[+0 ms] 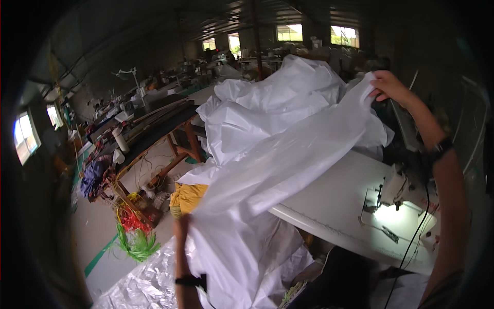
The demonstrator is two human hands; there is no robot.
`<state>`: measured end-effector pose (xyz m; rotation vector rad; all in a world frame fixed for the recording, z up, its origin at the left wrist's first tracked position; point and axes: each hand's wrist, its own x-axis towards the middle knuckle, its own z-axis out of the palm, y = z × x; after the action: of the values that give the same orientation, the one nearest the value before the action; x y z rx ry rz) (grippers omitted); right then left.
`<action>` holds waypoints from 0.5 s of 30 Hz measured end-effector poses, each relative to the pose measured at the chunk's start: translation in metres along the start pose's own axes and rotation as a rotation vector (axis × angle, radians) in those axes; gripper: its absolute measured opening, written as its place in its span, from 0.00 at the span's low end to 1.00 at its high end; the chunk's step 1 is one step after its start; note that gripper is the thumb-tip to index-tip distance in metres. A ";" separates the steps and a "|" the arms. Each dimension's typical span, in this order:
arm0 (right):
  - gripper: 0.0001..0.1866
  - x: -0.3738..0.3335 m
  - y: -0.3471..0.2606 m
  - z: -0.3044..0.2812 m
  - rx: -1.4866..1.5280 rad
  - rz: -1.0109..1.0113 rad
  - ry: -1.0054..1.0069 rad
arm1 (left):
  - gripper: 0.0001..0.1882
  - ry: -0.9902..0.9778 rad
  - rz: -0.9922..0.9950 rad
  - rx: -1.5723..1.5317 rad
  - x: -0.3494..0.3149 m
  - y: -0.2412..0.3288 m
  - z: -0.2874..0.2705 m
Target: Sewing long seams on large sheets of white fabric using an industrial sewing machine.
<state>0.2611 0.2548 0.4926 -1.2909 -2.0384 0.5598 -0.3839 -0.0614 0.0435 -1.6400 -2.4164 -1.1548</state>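
Note:
A large sheet of thin white fabric (288, 154) stretches diagonally between my two hands. My right hand (387, 87), raised at the upper right, pinches one corner of it. Low on the left, my left hand (182, 222) closes on the sheet's other edge, its fingers partly hidden by the fabric. A big crumpled heap of the same white material (278, 87) lies behind the stretched part, on the sewing table (329, 190). More of the sheet hangs down in front of me toward the floor.
A sewing machine (395, 188) with its lamp lit stands at the right, small thread snips (390, 234) beside it. Left are a dark-topped wooden bench (154, 129), a white bottle (120, 140), yellow cloth (188, 198), and green strands (138, 244) on the floor. Silvery sheeting (139, 283) lies lower left.

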 end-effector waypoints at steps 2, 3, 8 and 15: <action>0.12 0.012 -0.006 0.000 0.157 -0.102 0.032 | 0.16 0.634 0.030 0.203 0.051 -0.009 -0.150; 0.17 0.018 -0.009 -0.006 0.357 -0.235 0.211 | 0.24 0.794 -0.031 0.017 0.066 -0.006 -0.216; 0.13 0.021 0.030 -0.046 0.437 -0.467 0.385 | 0.14 0.896 0.466 0.716 -0.037 0.066 -0.267; 0.17 0.023 0.159 0.030 -0.135 -0.102 0.535 | 0.03 -0.551 0.335 0.141 -0.160 0.254 -0.025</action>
<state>0.3322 0.3420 0.3746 -1.2409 -1.6965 0.0171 -0.1166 -0.1571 0.1443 -2.4375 -2.2594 -0.5190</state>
